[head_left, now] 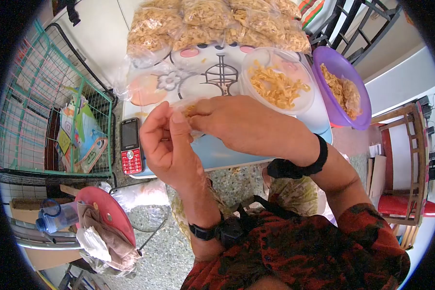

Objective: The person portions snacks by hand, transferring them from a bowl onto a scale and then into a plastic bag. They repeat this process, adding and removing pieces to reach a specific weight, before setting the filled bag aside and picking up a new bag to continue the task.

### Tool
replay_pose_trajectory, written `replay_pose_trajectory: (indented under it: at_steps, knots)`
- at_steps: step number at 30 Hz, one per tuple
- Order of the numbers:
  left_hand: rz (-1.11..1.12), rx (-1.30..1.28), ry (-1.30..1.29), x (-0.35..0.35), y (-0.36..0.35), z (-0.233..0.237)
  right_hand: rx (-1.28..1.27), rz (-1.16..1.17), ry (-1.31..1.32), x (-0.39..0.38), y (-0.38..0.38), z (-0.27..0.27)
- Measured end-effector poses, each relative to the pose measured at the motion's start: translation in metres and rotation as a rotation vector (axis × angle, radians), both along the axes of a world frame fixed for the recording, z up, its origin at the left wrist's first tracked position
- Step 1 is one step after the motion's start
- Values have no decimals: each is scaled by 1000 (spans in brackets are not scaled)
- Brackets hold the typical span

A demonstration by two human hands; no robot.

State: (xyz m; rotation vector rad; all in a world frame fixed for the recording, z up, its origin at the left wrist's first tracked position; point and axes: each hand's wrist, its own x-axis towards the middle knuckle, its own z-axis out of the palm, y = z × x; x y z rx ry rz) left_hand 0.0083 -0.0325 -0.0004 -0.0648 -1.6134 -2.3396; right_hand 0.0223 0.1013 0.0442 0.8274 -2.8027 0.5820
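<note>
My left hand [171, 145] is raised over the table's near edge, its fingers pinched at the rim of a clear plastic bag [196, 134]. My right hand [232, 123] reaches across from the right, fingertips at the bag's mouth, with a few yellow-brown strips showing under them. The bag is mostly hidden behind both hands. Right of them, a clear round tub [302, 104] holds loose strips [275, 87]. Several filled bags [198, 24] are piled along the far side of the table. Empty clear bags [140, 82] lie at the left.
A red and black phone [131, 145] lies at the table's left edge. On the right stands a purple basin [362, 89] with more strips and a bag. A green wire cage [34, 121] is at left, a red stool [125, 217] with cloths below it.
</note>
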Motion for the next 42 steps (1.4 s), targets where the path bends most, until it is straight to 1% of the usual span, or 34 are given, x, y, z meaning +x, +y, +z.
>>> replay_pose_trajectory:
  at_steps: [2,5,8,11,14,17,20,21,24,25,29,32,35,38,41,42]
  knots:
    - [-12,43,3,-3,-3,-2,-67,16,-14,0,3,4]
    - [-6,124,1,-4,-6,-1,-319,-50,-43,9,1,12]
    - [-19,189,5,-4,-5,0,-348,-108,-31,13,9,2]
    - [-47,200,-22,-1,-3,2,-290,-252,-63,18,1,1]
    - [-54,199,-19,-2,-2,2,-275,-169,-38,19,-3,-4]
    - [-76,223,4,-2,-2,2,-360,-76,-2,18,-9,-6]
    - [-73,182,-9,-3,-5,-4,-346,-59,76,18,-13,-13]
    - [-65,156,-20,-4,-6,-6,-317,-56,67,18,-13,-15]
    - [-33,225,-15,-5,-2,-3,-235,-48,19,18,-11,-17]
    - [-91,234,23,-2,-4,-2,-212,-41,-12,17,-10,-14]
    - [-121,191,31,3,-1,2,-58,-78,-177,7,-12,-11]
    - [-102,162,25,2,1,-3,-87,-98,-34,9,-14,-18]
    - [-75,171,3,0,2,-2,-51,-65,-71,16,-9,-15]
    - [-66,209,-15,-2,2,-5,-207,23,121,27,7,-8]
    - [-93,238,-3,-2,-2,-5,-154,6,270,34,36,15]
    - [-108,242,7,-3,-4,-8,-102,-111,258,36,49,21]
